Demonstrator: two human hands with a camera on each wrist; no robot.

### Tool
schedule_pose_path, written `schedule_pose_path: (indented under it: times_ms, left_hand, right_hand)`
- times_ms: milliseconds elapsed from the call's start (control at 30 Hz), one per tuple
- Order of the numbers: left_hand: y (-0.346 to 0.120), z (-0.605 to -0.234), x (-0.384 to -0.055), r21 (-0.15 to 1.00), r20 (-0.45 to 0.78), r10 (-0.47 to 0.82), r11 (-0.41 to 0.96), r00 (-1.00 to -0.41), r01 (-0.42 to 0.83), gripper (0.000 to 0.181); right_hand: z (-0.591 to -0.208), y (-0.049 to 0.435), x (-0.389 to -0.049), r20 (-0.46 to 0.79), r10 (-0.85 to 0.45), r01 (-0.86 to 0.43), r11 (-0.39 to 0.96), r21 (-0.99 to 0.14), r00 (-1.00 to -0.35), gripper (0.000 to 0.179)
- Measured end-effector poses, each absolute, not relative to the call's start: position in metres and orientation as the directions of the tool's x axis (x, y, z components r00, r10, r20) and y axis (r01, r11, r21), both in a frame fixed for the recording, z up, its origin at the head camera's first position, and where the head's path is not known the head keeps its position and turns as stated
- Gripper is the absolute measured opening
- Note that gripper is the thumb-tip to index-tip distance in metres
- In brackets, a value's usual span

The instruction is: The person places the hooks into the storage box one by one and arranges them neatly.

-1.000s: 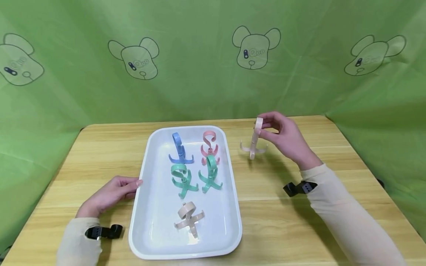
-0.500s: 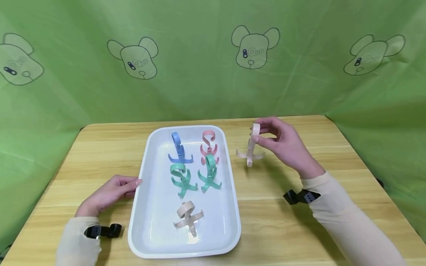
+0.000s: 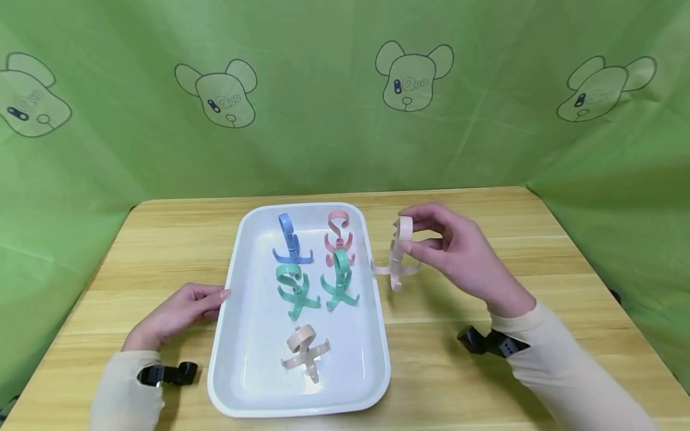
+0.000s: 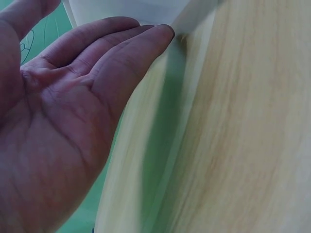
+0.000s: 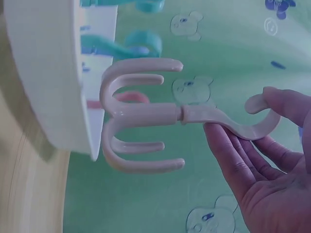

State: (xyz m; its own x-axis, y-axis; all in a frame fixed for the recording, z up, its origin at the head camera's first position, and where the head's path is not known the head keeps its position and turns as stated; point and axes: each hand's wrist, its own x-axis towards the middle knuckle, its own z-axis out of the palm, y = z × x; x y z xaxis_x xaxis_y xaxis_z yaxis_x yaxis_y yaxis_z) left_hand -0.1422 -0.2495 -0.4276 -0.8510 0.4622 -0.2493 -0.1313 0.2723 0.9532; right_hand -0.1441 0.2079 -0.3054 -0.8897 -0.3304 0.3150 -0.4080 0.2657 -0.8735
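My right hand point(image 3: 460, 254) pinches a beige multi-prong hanging hook point(image 3: 396, 258) by its curved top, between thumb and fingers. The hook hangs upright just beside the tray's right rim, its prongs downmost. In the right wrist view, the hook's swivel neck and several upturned prongs point(image 5: 141, 114) show beside the white tray wall point(image 5: 53, 73). At the tray's left rim, my left hand point(image 3: 178, 311) holds the white tray point(image 3: 253, 383), thumb on the rim; its long fingers point(image 4: 116, 63) reach the tray's outer side in the left wrist view.
Inside the tray stand a blue hook point(image 3: 293, 248), a pink hook point(image 3: 339, 242), two green hooks point(image 3: 297, 296) and another beige hook point(image 3: 306, 356). The wooden table point(image 3: 458, 383) meets a green curtain point(image 3: 323, 149) at the back.
My right hand has brought the beige hook left and nearer to me, from the table's back right to the tray's right rim. The left hand and tray stay in place.
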Motion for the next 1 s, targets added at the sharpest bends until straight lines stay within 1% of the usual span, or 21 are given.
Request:
schedule_pose_path:
  times_ms: [433, 567, 1000]
  left_hand:
    - [-0.250, -0.424, -0.140, 0.956, -0.243, 0.459, 0.261, -0.854, -0.131, 0.045]
    - [-0.249, -0.424, -0.140, 0.958, -0.240, 0.462, 0.253, -0.854, -0.132, 0.045]
    - [-0.250, -0.426, -0.141, 0.956, -0.245, 0.456, 0.263, -0.855, -0.133, 0.045]
  right_hand:
    - [-0.300, 0.188, -0.125, 0.388, -0.393, -0.476, 0.155, -0.866, -0.834, 0.040]
    - [-0.299, 0.182, -0.123, 0.377, -0.428, -0.470, 0.132, -0.873, -0.821, 0.039]
    - [-0.304, 0.166, -0.117, 0.342, -0.508, -0.461, 0.127, -0.878, -0.791, 0.040]
